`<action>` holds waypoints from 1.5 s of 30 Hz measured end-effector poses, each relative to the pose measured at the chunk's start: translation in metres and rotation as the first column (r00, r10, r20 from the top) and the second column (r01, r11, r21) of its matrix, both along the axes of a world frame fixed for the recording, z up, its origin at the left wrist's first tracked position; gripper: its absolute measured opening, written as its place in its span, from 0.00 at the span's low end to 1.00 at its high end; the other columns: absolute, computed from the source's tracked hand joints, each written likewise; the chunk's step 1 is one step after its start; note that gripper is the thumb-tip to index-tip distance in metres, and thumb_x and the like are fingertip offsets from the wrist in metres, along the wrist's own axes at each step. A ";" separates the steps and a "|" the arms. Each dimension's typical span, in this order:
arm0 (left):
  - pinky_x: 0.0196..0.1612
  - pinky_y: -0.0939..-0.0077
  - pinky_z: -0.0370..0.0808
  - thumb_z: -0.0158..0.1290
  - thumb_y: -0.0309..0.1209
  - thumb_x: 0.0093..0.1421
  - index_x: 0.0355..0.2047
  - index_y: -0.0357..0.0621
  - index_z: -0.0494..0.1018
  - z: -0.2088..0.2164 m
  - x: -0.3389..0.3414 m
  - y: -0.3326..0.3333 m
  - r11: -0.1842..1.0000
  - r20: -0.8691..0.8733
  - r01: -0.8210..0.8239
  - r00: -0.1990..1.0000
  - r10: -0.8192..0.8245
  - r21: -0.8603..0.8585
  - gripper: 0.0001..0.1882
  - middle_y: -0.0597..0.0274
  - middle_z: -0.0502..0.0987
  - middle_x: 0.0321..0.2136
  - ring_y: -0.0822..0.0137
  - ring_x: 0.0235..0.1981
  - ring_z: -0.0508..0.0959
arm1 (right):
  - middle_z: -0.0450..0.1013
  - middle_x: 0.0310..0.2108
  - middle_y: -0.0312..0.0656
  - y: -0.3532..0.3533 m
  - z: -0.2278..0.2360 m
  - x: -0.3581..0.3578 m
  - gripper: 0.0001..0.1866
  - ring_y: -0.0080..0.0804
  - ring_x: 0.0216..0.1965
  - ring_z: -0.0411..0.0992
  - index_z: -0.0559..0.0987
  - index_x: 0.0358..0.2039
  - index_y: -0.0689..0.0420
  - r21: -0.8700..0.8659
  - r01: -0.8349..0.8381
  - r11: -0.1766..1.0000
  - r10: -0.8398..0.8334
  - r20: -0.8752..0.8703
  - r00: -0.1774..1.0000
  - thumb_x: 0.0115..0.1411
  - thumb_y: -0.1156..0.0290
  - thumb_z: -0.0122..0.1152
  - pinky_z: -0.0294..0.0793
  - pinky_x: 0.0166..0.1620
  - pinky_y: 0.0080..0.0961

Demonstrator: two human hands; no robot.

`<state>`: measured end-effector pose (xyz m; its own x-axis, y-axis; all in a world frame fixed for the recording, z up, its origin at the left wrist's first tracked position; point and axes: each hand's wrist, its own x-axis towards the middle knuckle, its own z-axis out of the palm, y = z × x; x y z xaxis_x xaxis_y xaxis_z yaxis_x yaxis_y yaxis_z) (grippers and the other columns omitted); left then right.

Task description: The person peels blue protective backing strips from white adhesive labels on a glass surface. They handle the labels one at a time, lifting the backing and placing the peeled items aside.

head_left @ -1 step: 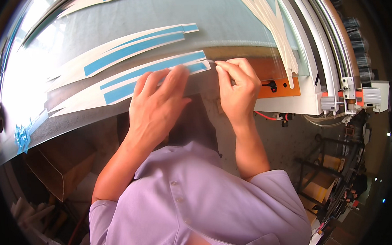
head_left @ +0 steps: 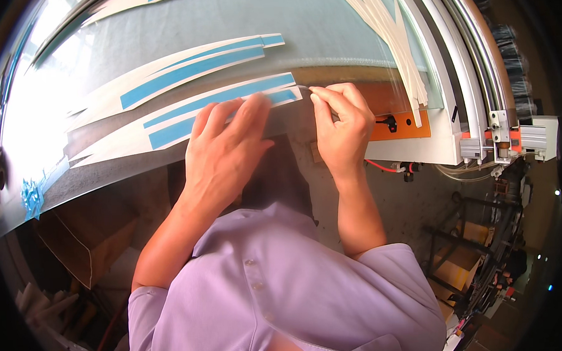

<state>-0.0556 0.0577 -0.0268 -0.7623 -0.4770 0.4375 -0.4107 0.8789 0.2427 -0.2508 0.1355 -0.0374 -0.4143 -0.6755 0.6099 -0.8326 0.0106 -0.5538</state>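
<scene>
A white strip with blue bands (head_left: 184, 112) lies on the glass tabletop, split lengthwise at its right end. My left hand (head_left: 226, 137) rests over its lower blue band, fingers spread and palm down, hiding part of the band. Just past the strip's right end, my right hand (head_left: 346, 119) is pinched around a thin, greyish, pointed tool (head_left: 303, 87). Its tip reaches the strip's split end; most of the tool is hidden in my fingers. Farther back lies a similar white strip with blue bands (head_left: 192, 76).
Long cream strips (head_left: 391, 51) lie bundled at the far right. An orange panel (head_left: 404, 125) with a black fitting sits by the white machine frame (head_left: 418, 149) and metal rails. Crumpled blue film (head_left: 32, 197) hangs at the left edge. A cardboard box (head_left: 86, 243) stands below left.
</scene>
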 end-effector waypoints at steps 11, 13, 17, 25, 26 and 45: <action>0.53 0.58 0.74 0.69 0.28 0.53 0.46 0.40 0.82 0.016 -0.019 -0.024 0.986 -0.053 0.030 0.998 -0.021 0.165 0.18 0.62 0.78 0.47 0.54 0.48 0.75 | 0.74 0.29 0.41 0.003 0.001 0.001 0.12 0.41 0.32 0.73 0.88 0.40 0.59 0.018 -0.123 0.992 0.122 0.030 0.992 0.56 0.84 0.69 0.72 0.35 0.36; 0.51 0.58 0.75 0.68 0.25 0.54 0.40 0.42 0.83 0.012 -0.032 -0.029 0.995 -0.138 0.031 0.990 -0.017 0.097 0.12 0.61 0.78 0.41 0.54 0.46 0.75 | 0.74 0.29 0.40 0.001 0.000 0.002 0.11 0.39 0.33 0.72 0.88 0.39 0.60 -0.002 -0.120 0.993 0.120 0.021 0.993 0.56 0.85 0.69 0.72 0.36 0.34; 0.53 0.60 0.73 0.67 0.22 0.52 0.33 0.43 0.84 0.004 -0.050 -0.039 0.992 -0.143 0.085 0.987 -0.072 0.092 0.08 0.63 0.79 0.39 0.55 0.46 0.75 | 0.74 0.29 0.40 0.002 -0.001 0.004 0.10 0.39 0.33 0.73 0.88 0.39 0.61 0.002 -0.093 0.996 0.093 0.020 0.995 0.56 0.86 0.68 0.72 0.36 0.34; 0.52 0.64 0.72 0.60 0.22 0.53 0.23 0.41 0.79 0.016 -0.062 -0.047 0.984 -0.081 0.176 0.981 -0.178 -0.033 0.03 0.62 0.76 0.32 0.56 0.42 0.75 | 0.74 0.30 0.42 0.004 0.004 0.006 0.09 0.44 0.34 0.74 0.87 0.38 0.62 0.057 -0.061 0.997 0.057 0.079 0.995 0.58 0.85 0.66 0.73 0.37 0.38; 0.53 0.64 0.72 0.60 0.22 0.53 0.24 0.41 0.78 0.015 -0.064 -0.047 0.984 -0.057 0.169 0.983 -0.173 -0.063 0.03 0.61 0.75 0.32 0.56 0.42 0.75 | 0.74 0.30 0.43 0.003 0.003 0.005 0.08 0.44 0.35 0.74 0.87 0.38 0.63 0.056 -0.062 0.997 0.057 0.082 0.995 0.58 0.85 0.66 0.73 0.37 0.38; 0.51 0.68 0.77 0.60 0.39 0.69 0.52 0.40 0.84 -0.028 0.649 -0.141 0.108 -0.089 -0.992 0.114 0.990 -0.071 0.18 0.53 0.86 0.45 0.62 0.45 0.84 | 0.79 0.32 0.43 0.002 0.022 0.005 0.07 0.34 0.32 0.78 0.82 0.41 0.62 0.121 -0.014 0.992 -0.006 0.159 0.987 0.63 0.84 0.62 0.76 0.38 0.32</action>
